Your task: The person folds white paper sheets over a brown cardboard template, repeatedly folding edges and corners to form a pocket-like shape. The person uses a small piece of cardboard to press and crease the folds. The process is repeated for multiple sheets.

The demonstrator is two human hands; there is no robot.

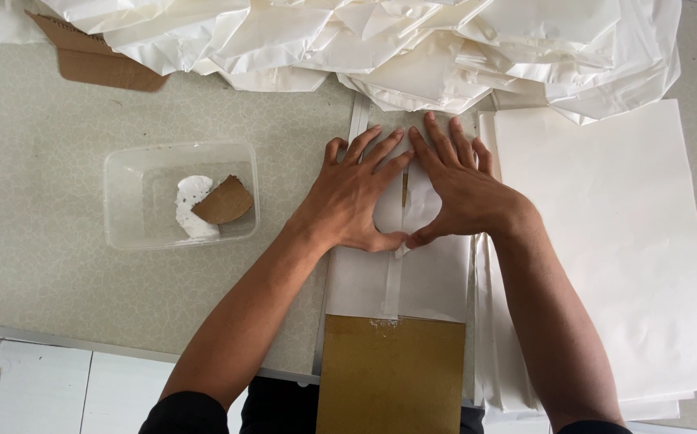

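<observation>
Tabletop [35, 161] — both hands [356, 193] [461, 189] flat on folded paper [429, 281].

My hands press a white folded sheet [433, 277] wrapped over a brown board [391, 374]. White paper stack [614, 241] at table's right edge, crumpled white sheets [413, 48] along far edge. Table [35, 241]: pale beige, fine crackle pattern. Clear tub [123, 193] holds white paste [190, 207], brown card scrap [221, 202]. My sleeves black.
</observation>
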